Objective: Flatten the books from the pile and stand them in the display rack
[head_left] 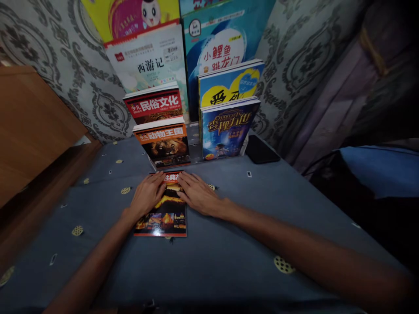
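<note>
A book (165, 218) with a dark cover, orange and yellow pictures and a red title band lies flat on the grey-blue cloth. My left hand (149, 194) rests on its upper left part, fingers stretched out over the cover. On the upper right edge lies my right hand (199, 194), fingers extended towards the title, some of which they hide. Just beyond the fingertips stands an orange book (168, 146) with a lion on its front. A blue book (224, 131) stands upright to the right of it.
Behind these stand a red book (155, 104), a yellow and blue book (209, 89), a pale book (147, 61) and a teal book (222, 30). A black phone (262, 149) lies right of them. Patterned curtain (294, 65) hangs behind; a wooden panel (32, 117) is at left.
</note>
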The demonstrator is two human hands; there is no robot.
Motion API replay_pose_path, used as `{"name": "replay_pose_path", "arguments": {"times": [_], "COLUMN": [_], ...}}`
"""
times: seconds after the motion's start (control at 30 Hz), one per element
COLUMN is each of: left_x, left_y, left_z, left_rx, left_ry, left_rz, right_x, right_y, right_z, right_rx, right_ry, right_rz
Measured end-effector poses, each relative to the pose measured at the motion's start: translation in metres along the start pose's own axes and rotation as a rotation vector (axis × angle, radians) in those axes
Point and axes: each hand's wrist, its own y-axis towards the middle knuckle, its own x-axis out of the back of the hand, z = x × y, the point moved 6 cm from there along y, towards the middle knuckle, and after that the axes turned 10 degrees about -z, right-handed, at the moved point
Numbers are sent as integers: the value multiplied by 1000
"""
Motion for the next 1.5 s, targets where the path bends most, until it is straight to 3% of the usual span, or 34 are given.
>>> {"name": "replay_pose_path", "arguments": {"times": [0.67, 1.07, 1.5], "left_x": [-24, -26, -29], "left_y": [32, 33, 36], "left_z": [-37, -38, -35], "left_rx": [-141, -137, -110], "left_ry": [-95, -140, -213], "left_rz": [80, 111, 133], "right_x": [16, 13, 11], "right_y": [3, 2, -1], "right_z": [5, 3, 1], "right_rx": [-4, 65, 78], "right_ry": [-116, -34, 19], "right_rz": [-24, -103, -80]}}
